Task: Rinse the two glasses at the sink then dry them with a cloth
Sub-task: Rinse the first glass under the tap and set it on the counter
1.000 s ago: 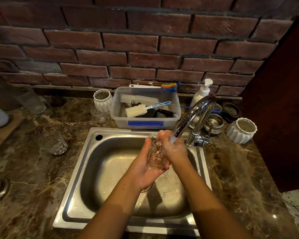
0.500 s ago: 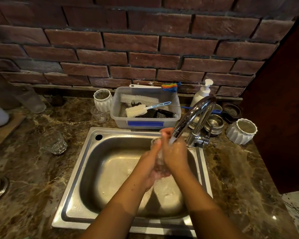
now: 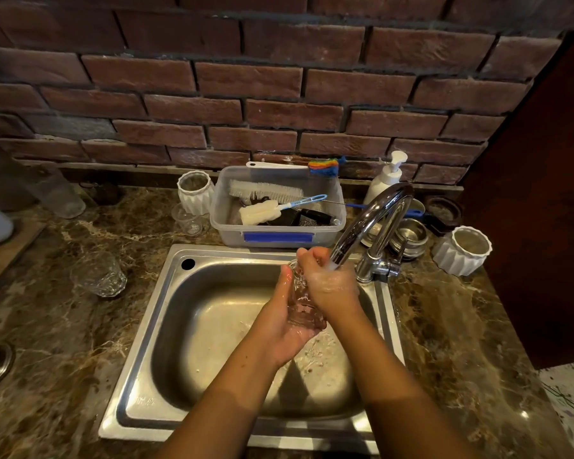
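Both bare forearms reach forward and meet. The left hand (image 3: 287, 323) cups a clear faceted glass (image 3: 307, 314) from beneath, palm up; the right hand (image 3: 328, 281) curls over its top, fingers bent.

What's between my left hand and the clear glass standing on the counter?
Head view: only the steel sink's left rim, then bare brown marble counter.

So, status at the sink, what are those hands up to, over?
Left hand cradles glass over sink; right hand grips its rim under running tap. Second glass sits on counter, left of sink. Nothing in the way.
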